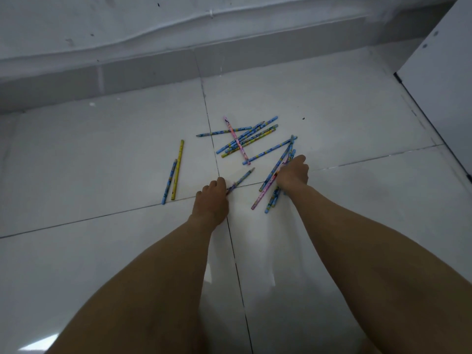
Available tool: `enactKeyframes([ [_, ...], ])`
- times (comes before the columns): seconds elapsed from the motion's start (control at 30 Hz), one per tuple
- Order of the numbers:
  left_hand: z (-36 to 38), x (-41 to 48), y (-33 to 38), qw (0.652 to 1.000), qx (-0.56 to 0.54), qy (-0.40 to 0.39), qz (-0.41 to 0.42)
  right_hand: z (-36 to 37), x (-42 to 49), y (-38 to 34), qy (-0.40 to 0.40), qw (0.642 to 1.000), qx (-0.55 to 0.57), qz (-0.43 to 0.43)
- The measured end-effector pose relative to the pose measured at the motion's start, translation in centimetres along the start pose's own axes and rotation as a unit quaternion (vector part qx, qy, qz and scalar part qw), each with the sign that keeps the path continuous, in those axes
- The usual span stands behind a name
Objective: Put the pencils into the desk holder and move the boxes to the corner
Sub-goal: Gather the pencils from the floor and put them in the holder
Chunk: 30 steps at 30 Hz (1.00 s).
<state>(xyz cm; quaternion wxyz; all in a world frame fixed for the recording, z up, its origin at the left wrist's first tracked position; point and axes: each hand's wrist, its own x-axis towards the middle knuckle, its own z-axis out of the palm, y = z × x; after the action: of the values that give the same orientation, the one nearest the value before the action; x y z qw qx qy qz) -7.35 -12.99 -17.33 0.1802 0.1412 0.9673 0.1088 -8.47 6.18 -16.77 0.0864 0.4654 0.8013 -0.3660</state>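
- The left hand [213,198] pinches one pencil [242,178] low on the floor [102,162].
- The right hand [293,175] grasps a bundle of pencils [264,192].
- More pencils [245,139] lie scattered just beyond; two pencils [176,172] lie apart, left.

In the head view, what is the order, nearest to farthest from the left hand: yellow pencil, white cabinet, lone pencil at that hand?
1. Lone pencil, held at the left hand's fingertips.
2. Yellow pencil, lying off to the left.
3. White cabinet, far off at the right edge.
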Motion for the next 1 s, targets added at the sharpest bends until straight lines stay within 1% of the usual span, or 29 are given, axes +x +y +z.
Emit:
enactKeyframes([
  [0.13,0.1,0.4,-0.8,0.999,-0.006,0.026,-0.031,0.8,0.8,-1.6,-0.002,1.0,0.016,0.026],
  [0.27,-0.3,0.9,-2.0,0.996,0.014,0.069,-0.057,1.9,1.3,-2.7,0.003,0.999,-0.012,0.042],
  [0.37,-0.9,1.5,-2.9,0.991,0.007,0.095,-0.094,2.5,1.7,-3.8,0.012,0.998,-0.032,0.043],
  [0.47,-1.3,2.0,-3.6,0.985,-0.01,0.088,-0.145,3.0,2.1,-4.8,0.021,0.997,-0.073,0.025],
  [0.6,-1.7,2.5,-4.5,0.972,-0.087,0.057,-0.212,3.5,2.3,-5.7,0.029,0.997,-0.072,0.027],
  [0.67,-1.7,2.7,-4.9,0.972,-0.098,0.064,-0.205,3.7,2.5,-5.9,0.027,0.996,-0.075,0.028],
  [0.77,-1.5,2.9,-4.9,0.977,-0.088,0.092,-0.171,4.0,2.6,-5.8,0.032,0.996,-0.083,0.021],
  [1.0,-1.3,2.8,-4.0,0.988,-0.077,0.085,-0.104,3.8,2.8,-5.1,0.037,0.996,-0.076,0.002],
])
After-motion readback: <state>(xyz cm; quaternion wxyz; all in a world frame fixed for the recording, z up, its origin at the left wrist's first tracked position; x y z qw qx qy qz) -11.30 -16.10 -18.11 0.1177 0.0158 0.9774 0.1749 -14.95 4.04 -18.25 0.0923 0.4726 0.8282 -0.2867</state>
